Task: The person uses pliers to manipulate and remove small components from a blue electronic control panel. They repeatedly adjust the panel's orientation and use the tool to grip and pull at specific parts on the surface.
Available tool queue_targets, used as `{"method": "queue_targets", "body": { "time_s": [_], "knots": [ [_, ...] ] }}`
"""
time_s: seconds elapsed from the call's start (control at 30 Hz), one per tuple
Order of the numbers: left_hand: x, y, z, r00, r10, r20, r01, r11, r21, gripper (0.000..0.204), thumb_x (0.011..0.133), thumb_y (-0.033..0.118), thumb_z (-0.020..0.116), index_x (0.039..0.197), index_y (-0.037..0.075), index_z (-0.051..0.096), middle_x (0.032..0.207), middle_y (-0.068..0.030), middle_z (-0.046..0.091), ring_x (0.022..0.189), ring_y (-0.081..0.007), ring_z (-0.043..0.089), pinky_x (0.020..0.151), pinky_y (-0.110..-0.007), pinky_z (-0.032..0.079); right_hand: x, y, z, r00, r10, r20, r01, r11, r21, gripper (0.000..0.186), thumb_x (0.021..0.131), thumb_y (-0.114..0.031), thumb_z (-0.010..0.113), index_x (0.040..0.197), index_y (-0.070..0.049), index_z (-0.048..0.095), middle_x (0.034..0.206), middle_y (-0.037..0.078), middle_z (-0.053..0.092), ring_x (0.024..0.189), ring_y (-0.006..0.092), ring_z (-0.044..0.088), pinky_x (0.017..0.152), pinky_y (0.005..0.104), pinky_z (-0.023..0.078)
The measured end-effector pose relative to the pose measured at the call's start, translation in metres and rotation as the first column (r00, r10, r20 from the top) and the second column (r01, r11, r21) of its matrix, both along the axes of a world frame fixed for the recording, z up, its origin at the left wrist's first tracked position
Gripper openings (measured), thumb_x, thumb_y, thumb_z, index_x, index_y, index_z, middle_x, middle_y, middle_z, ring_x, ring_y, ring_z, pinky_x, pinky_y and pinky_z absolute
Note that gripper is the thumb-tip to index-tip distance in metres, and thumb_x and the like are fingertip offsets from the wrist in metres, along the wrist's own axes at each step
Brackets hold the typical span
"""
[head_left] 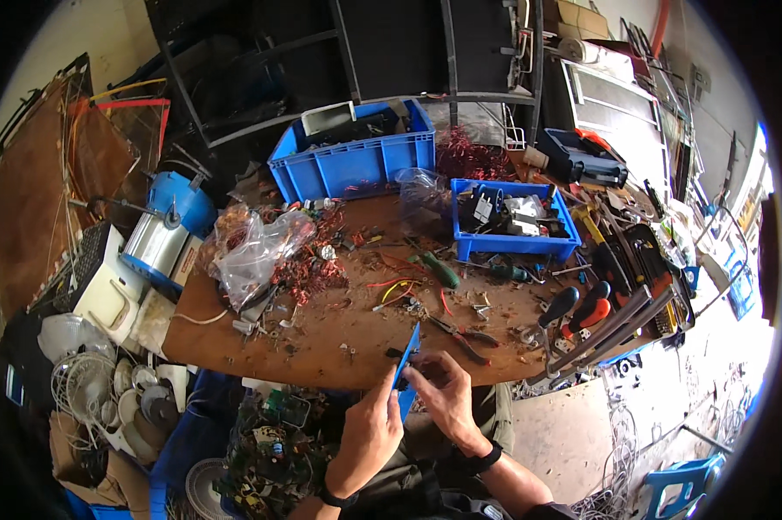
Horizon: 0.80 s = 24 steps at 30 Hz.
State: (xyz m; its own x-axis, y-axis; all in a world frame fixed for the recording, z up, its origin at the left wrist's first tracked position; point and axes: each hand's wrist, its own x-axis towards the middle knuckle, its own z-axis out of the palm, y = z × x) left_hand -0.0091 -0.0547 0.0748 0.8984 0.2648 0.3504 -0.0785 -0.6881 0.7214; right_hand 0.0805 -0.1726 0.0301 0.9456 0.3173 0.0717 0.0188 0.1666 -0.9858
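A thin blue panel (406, 354) is held nearly upright on edge, just off the front edge of the workbench. My left hand (367, 436) grips it from the left, fingers along its face. Small dark parts stick out from the panel on both sides. My right hand (447, 400) is curled at its right face, thumb and fingertips closed at a dark part there; what they pinch is too small to make out. Pliers with dark and red handles (463, 340) lie on the bench just beyond my right hand. Farther back rests a green-handled screwdriver (440, 270).
On the brown bench (270, 351) lie scraps and wire bits. Two blue crates (356, 173) of parts stand at the back. A clear plastic bag (257, 260) sits at left beside red wire. Two screwdrivers (589, 309) lie at right. Circuit boards (278, 442) are piled below, near my left arm.
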Motion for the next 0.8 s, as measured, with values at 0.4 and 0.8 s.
{"method": "queue_targets", "body": {
  "time_s": [0.4,0.8],
  "knots": [
    [-0.003,0.01,-0.01,0.995,-0.06,0.078,0.059,0.998,0.02,0.051,0.1,-0.002,0.058,0.15,-0.004,0.047,0.114,-0.0325,0.069,0.097,-0.0486,0.069,0.08,-0.051,0.058,0.0,0.008,-0.005,0.999,-0.006,0.044,0.002,0.996,0.085,0.017,0.098,-0.009,0.077,0.111,0.001,0.07,0.099,0.002,0.074,0.09,0.0058,0.065,0.082,0.0241,0.054],
    [-0.001,0.01,-0.02,0.986,-0.078,0.149,0.083,0.996,-0.025,0.054,0.102,-0.001,0.055,0.154,-0.002,0.043,0.109,-0.0366,0.068,0.097,-0.0524,0.068,0.079,-0.055,0.057,0.003,0.005,-0.003,0.995,-0.009,0.098,0.022,0.99,-0.137,0.019,0.098,-0.005,0.076,0.114,-0.001,0.068,0.102,0.002,0.072,0.094,0.0069,0.065,0.085,0.0241,0.054]
  ]
}}
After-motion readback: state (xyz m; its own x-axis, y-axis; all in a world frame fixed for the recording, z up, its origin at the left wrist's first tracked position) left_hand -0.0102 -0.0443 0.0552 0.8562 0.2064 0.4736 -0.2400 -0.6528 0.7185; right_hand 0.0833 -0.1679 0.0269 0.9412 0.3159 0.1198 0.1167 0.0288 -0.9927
